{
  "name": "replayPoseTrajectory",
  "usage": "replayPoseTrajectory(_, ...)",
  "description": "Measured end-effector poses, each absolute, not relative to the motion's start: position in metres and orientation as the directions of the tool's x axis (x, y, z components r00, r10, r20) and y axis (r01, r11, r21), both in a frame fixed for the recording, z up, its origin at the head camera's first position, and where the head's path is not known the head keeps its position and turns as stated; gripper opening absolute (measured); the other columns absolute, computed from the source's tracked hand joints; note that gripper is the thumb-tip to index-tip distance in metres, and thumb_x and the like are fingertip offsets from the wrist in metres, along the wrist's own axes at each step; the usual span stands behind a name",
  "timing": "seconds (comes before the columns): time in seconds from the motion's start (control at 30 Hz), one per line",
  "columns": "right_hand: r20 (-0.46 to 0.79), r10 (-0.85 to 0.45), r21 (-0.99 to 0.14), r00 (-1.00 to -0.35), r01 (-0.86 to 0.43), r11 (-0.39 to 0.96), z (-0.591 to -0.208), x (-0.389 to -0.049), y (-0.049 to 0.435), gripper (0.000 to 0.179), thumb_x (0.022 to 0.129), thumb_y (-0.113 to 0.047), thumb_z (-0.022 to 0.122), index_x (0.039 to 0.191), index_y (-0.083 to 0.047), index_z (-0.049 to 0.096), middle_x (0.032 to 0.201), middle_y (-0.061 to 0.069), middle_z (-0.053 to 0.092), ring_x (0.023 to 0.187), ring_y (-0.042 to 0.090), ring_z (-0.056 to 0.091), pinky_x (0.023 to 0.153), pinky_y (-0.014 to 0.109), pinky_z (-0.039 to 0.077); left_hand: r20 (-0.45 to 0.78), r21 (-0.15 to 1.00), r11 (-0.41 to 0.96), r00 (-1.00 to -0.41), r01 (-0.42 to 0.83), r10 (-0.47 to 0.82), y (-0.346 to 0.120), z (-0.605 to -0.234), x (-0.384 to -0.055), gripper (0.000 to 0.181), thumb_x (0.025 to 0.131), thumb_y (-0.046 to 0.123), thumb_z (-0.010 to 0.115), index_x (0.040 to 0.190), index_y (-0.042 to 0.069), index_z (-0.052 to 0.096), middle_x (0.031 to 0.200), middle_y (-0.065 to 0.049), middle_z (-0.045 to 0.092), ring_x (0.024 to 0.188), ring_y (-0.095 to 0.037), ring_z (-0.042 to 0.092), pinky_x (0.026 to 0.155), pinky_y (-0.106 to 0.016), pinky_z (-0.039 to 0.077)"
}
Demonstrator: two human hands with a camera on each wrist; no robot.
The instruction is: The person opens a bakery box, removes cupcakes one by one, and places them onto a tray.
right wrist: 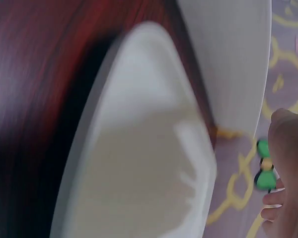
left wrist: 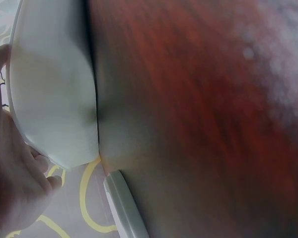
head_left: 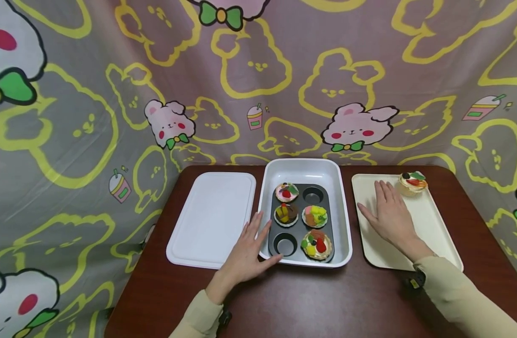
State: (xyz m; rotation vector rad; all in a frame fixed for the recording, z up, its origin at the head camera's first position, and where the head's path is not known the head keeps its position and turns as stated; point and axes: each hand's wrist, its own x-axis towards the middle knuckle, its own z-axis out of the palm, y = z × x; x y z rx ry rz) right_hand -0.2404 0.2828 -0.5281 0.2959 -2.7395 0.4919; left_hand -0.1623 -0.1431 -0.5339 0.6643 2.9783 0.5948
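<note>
My left hand (head_left: 246, 253), fingers spread, lies over the front left corner of a white rectangular basin (head_left: 346, 220); the left wrist view has the thumb by its rim. In the basin sits a dark muffin pan (head_left: 301, 187) with several toy fruit tarts, among them a pink one (head_left: 287, 193), a chocolate-topped one (head_left: 286, 214) and a large one with a strawberry (head_left: 317, 245). Two cups of the pan are bare. Over a cream tray (head_left: 431, 234) hovers my right hand (head_left: 391, 218), fingers straight, its shadow on the tray in the right wrist view. Beside its fingertips another fruit tart (head_left: 412, 183) rests at the tray's far right corner.
To the left of the basin lies a flat white lid (head_left: 212, 220) on the dark brown table (head_left: 317, 305). A narrow strip of table separates basin and tray. Behind the table's far edge hangs a grey cloth (head_left: 283, 131) printed with cartoon rabbits and yellow outlines.
</note>
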Motion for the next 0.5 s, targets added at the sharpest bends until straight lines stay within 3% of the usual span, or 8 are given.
replayPoseTrajectory(0.2, 0.279, -0.241, -0.329, -0.930, -0.328, 0.885, -0.520, -0.232, 0.243, 0.090, 0.103, -0.040, 0.073, 0.166, 0.011, 0.033, 0.168, 0.039, 0.040, 0.157, 0.058, 0.037, 0.129, 0.071, 0.034, 0.039, 0.379, 0.836, -0.910, 0.396, 0.413, -0.143, -0.534, -0.161, 0.101, 0.098, 0.072, 0.064, 0.175, 0.016, 0.031, 0.188, -0.010, 0.007, 0.175, -0.031, 0.013, 0.140, -0.060, 0.022)
replayPoseTrajectory(0.5, 0.198, -0.417, -0.406, -0.887, -0.461, 0.789, -0.519, -0.234, 0.206, 0.097, 0.098, -0.037, 0.084, 0.170, 0.001, 0.032, 0.173, 0.029, 0.038, 0.156, 0.052, 0.045, 0.123, 0.070, 0.044, 0.034, 0.373, 0.843, -0.914, 0.387, 0.405, -0.143, -0.534, -0.162, 0.101, 0.098, 0.073, 0.064, 0.175, 0.017, 0.030, 0.188, -0.010, 0.006, 0.175, -0.031, 0.014, 0.141, -0.058, 0.020)
